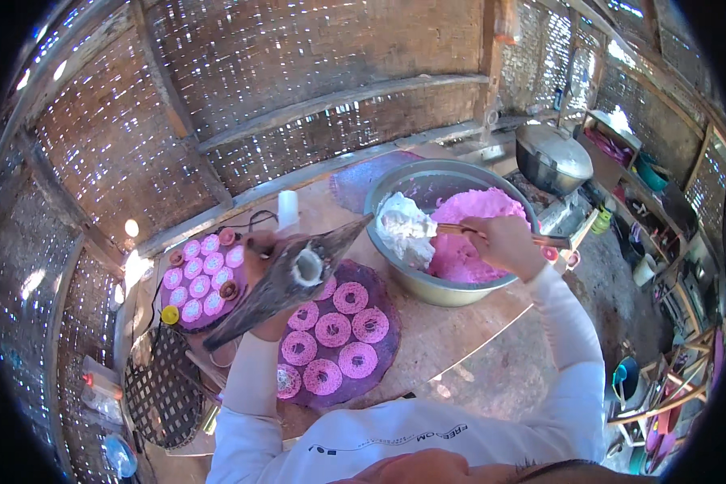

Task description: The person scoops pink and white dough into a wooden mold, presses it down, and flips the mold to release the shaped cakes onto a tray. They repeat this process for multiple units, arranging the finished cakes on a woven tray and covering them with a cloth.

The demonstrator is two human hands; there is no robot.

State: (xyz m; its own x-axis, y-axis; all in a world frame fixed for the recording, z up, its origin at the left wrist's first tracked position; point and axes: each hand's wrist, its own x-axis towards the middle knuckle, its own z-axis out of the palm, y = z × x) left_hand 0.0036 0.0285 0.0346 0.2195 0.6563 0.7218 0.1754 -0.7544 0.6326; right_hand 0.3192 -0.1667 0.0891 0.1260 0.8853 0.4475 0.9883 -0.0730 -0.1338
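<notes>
My left hand [258,256] grips a long, dark, pointed board [276,298] with a round, white-smeared opening [306,268] in it, tilted over the table. My right hand [498,240] is closed on a wooden stick [460,228] whose end is at a white paste [403,226] in a large metal basin [448,294]. Pink paste [472,258] fills the right of the basin. Below the board, several pink lacy rings [332,329] lie on a round purple sheet [379,351]; the board hides part of them.
More pink rounds [213,264] sit on a left sheet, beside a white cylinder [288,208] and a woven tray [160,391]. A lidded pot [552,153] stands back right near cluttered shelves [645,218]. Woven walls [339,64] surround the table [476,359].
</notes>
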